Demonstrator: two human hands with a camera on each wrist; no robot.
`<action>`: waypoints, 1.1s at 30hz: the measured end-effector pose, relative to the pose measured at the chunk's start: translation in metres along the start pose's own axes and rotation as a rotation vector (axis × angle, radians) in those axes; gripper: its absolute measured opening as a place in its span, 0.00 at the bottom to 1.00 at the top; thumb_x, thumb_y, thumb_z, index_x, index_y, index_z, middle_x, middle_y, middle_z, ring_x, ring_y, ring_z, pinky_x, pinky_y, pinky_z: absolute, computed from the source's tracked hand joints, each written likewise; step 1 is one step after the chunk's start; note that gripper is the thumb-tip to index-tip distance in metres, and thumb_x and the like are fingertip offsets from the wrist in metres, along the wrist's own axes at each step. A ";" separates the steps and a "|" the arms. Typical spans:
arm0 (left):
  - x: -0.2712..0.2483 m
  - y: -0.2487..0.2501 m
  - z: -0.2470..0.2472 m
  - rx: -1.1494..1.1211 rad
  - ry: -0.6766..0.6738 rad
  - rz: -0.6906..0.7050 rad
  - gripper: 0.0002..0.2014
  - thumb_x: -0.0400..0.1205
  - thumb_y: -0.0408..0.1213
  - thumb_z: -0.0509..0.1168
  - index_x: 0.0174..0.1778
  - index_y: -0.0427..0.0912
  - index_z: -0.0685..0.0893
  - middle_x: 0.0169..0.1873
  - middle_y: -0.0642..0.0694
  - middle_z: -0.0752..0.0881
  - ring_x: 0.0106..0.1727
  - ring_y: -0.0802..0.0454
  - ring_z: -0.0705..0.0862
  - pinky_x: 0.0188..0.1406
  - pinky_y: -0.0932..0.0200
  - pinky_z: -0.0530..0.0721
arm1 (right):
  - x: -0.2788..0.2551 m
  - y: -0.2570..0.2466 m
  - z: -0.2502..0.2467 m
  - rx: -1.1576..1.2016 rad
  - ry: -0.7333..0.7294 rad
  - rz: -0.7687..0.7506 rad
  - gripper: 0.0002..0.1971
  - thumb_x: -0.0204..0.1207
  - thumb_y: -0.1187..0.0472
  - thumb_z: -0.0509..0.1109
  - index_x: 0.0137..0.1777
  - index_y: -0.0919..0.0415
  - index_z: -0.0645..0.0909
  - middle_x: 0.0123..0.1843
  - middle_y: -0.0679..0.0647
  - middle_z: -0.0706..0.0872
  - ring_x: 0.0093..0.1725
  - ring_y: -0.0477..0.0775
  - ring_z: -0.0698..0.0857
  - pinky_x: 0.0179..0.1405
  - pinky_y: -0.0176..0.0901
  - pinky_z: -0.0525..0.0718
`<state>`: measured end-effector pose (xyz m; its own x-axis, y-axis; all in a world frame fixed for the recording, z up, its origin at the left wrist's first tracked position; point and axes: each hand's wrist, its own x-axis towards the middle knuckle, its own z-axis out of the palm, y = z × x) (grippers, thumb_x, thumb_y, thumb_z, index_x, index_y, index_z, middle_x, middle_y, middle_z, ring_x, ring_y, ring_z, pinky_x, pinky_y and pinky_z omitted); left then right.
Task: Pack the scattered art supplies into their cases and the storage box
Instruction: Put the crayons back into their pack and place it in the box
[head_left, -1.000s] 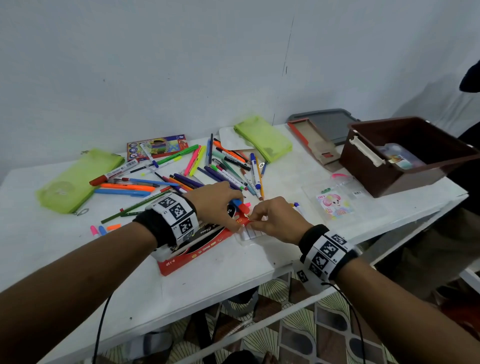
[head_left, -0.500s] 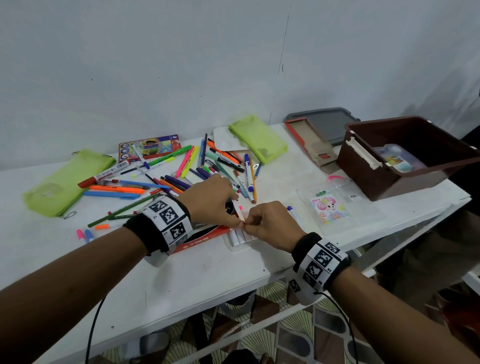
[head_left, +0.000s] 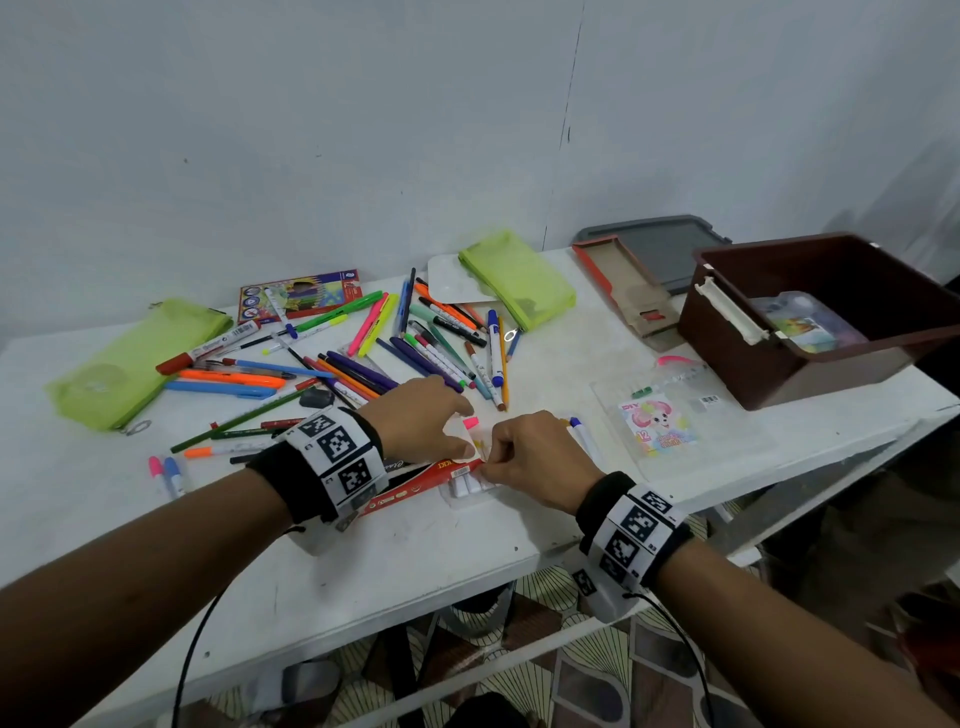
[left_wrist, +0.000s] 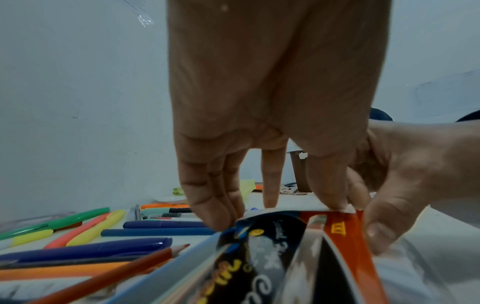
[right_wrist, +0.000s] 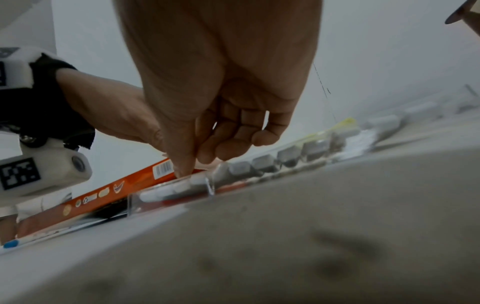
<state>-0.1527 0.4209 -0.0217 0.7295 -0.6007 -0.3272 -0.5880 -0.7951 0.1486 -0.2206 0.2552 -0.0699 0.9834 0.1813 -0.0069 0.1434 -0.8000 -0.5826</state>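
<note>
A red marker carton lies near the table's front edge. A clear tray of white-ended markers sticks out of its open end. My left hand grips the carton's mouth, fingertips on its top edge. My right hand pinches the carton's end flap beside the left; its thumb tip touches the clear tray. A pink-capped marker shows between the hands. Many pens and pencils lie scattered behind. The brown storage box stands at the right.
Two green pouches lie at the back and left. A coloured-pencil box, an empty red inner tray and a grey lid sit along the back. A clear sleeve with a cartoon label lies right of my hands.
Both hands stay at the carton's open end. The red and blue marker tips seen by my left fingers are gone; a pink cap shows there now.
</note>
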 end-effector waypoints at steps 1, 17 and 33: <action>0.000 0.002 0.001 0.024 -0.029 -0.008 0.31 0.81 0.57 0.64 0.79 0.52 0.70 0.70 0.42 0.74 0.70 0.45 0.75 0.66 0.53 0.75 | 0.000 0.000 0.000 -0.008 -0.005 0.003 0.15 0.72 0.55 0.79 0.29 0.56 0.79 0.31 0.53 0.85 0.31 0.51 0.81 0.34 0.46 0.77; -0.003 -0.013 0.000 -0.026 -0.111 0.001 0.39 0.76 0.56 0.73 0.80 0.48 0.68 0.77 0.48 0.73 0.73 0.50 0.72 0.68 0.55 0.71 | 0.000 0.019 -0.026 -0.144 -0.253 -0.187 0.35 0.64 0.39 0.81 0.70 0.50 0.80 0.67 0.49 0.81 0.67 0.50 0.76 0.66 0.48 0.74; -0.023 -0.024 0.012 -0.073 -0.058 -0.055 0.38 0.76 0.56 0.72 0.80 0.47 0.69 0.76 0.48 0.73 0.75 0.50 0.70 0.73 0.54 0.69 | 0.016 0.021 -0.017 -0.359 -0.305 -0.146 0.38 0.66 0.39 0.78 0.76 0.48 0.74 0.68 0.52 0.78 0.66 0.56 0.75 0.64 0.52 0.76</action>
<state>-0.1599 0.4546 -0.0286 0.7372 -0.5521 -0.3895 -0.5195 -0.8318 0.1958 -0.2000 0.2315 -0.0679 0.8805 0.4223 -0.2155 0.3590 -0.8907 -0.2788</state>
